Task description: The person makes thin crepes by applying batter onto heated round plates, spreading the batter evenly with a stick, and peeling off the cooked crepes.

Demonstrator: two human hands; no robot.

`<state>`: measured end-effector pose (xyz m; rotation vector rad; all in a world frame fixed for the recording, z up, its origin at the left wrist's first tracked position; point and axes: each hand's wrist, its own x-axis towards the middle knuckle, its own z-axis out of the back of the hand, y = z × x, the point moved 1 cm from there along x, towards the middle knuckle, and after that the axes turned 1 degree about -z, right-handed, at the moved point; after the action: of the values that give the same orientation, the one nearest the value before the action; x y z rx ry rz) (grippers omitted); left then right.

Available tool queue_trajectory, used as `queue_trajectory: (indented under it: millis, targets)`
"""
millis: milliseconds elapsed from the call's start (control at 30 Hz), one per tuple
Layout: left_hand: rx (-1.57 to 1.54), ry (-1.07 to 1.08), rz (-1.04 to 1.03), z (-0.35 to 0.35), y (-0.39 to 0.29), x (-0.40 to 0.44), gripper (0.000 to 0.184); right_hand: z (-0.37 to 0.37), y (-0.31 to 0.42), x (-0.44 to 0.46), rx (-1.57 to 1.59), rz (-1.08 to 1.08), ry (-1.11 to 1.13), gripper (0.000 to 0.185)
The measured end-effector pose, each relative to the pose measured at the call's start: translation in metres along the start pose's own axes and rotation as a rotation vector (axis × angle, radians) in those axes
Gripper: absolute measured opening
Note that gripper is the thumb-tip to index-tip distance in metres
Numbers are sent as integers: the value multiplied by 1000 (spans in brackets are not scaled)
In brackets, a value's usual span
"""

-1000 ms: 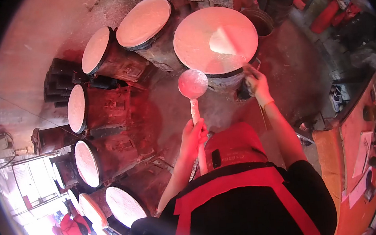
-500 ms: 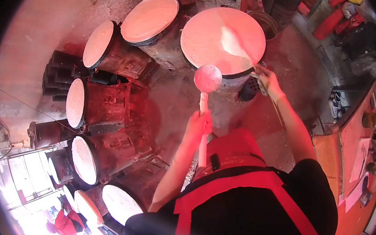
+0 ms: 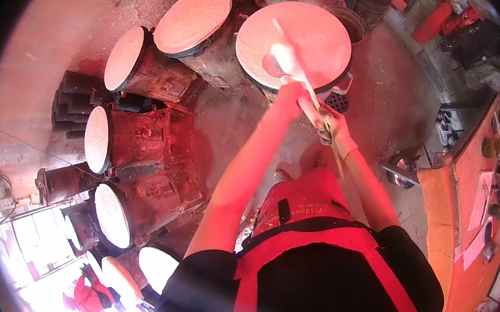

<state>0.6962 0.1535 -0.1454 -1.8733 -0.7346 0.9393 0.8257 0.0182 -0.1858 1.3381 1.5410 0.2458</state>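
A round griddle (image 3: 323, 36), covered in a pale layer, tops a barrel stove ahead of me. My left hand (image 3: 290, 99) is closed around the pale handle of a ladle, its round bowl (image 3: 271, 65) over the griddle's near part. In my right hand (image 3: 333, 126) is a long-handled spatula (image 3: 309, 88), its handle running back toward my apron. The spatula's blade, blurred and seen nearly edge-on, crosses beside the ladle bowl above the griddle. Whether the two tools touch, I cannot tell. Both hands are close together at the griddle's near edge.
Several more barrel stoves with pale round tops, one (image 3: 193, 21) close by, curve around to the left. Black perforated cylinders (image 3: 76, 103) are stacked behind them. An orange-sided counter (image 3: 442, 210) stands at the right. A person in red (image 3: 90, 295) is at the far lower left.
My left hand has moved forward and right, bringing the ladle over the griddle. My right hand has shifted left and nearer to me, and the spatula blade has turned from broad to nearly edge-on.
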Motion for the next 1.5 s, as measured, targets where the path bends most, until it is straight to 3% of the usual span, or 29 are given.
queue_trajectory:
  millis: [67,133,167,200,267,300,333,367,400,433,500,533,633,667,733,800,833,967,1033,1100,1167,1233,1300,1400,1500]
  targets:
    - [485,257,-391,52,-38,-20,8,-24,41,-30,-32,-49,-41,35]
    - [304,329,-260,68,-68,-50,9,-19,69,-28,-94,106,-146,44]
    - [-118,259,73,57,-87,-95,10,-11,83,-20,-117,225,-205,54]
    - [-533,171,411,57,-98,-120,10,-14,103,-18,-159,201,-345,44]
    - [-746,189,637,79,-100,-121,7,16,66,15,-381,477,-363,35]
    - [-850,205,742,89,-102,-120,6,26,30,42,-595,694,-368,38]
    - [-913,168,773,98,-103,-120,11,13,5,29,-607,757,-265,42]
    - [-904,153,779,106,-105,-122,11,7,-24,12,-695,693,-236,38]
    - [-905,130,797,116,-103,-131,12,7,-59,7,-378,485,-138,37]
    - [-902,106,817,127,-99,-140,12,-25,-49,-34,-734,570,-119,40]
    - [-863,82,765,151,-92,-165,14,-10,-62,-35,-621,494,-112,40]
    - [-844,70,739,163,-89,-178,15,-3,-56,-30,-530,535,-269,40]
    - [-1041,30,777,196,-89,-211,14,-9,-53,-33,-405,386,-505,39]
    - [-1149,28,769,204,-91,-220,14,-11,-73,-35,-360,251,-436,39]
    - [-1369,23,745,218,-95,-236,17,-28,-106,-47,-704,261,-307,41]
    - [-1427,-20,693,238,-104,-242,16,-108,-100,-48,-1083,487,-160,44]
    - [-1456,-49,658,249,-108,-246,15,-137,-93,-37,-1070,567,-83,47]
    - [-1454,-118,488,295,-134,-246,14,-255,-30,57,-1012,606,1,37]
    - [-1407,-190,414,315,-156,-238,15,-308,-8,133,-1358,605,101,26]
    - [-1261,-360,347,332,-187,-224,5,-369,14,197,-1492,1049,192,24]
    - [-1234,-423,266,347,-210,-215,6,-419,25,269,-1642,1238,258,26]
    - [-1265,-388,162,368,-227,-207,12,-470,38,318,-1834,1253,262,32]
    - [-1263,-422,117,386,-243,-198,14,-511,52,337,-1972,1042,280,52]
    - [-1280,-536,106,411,-282,-174,13,-513,30,417,-1974,1242,289,48]
    - [-1276,-551,142,435,-304,-147,13,-526,59,442,-1965,973,294,42]
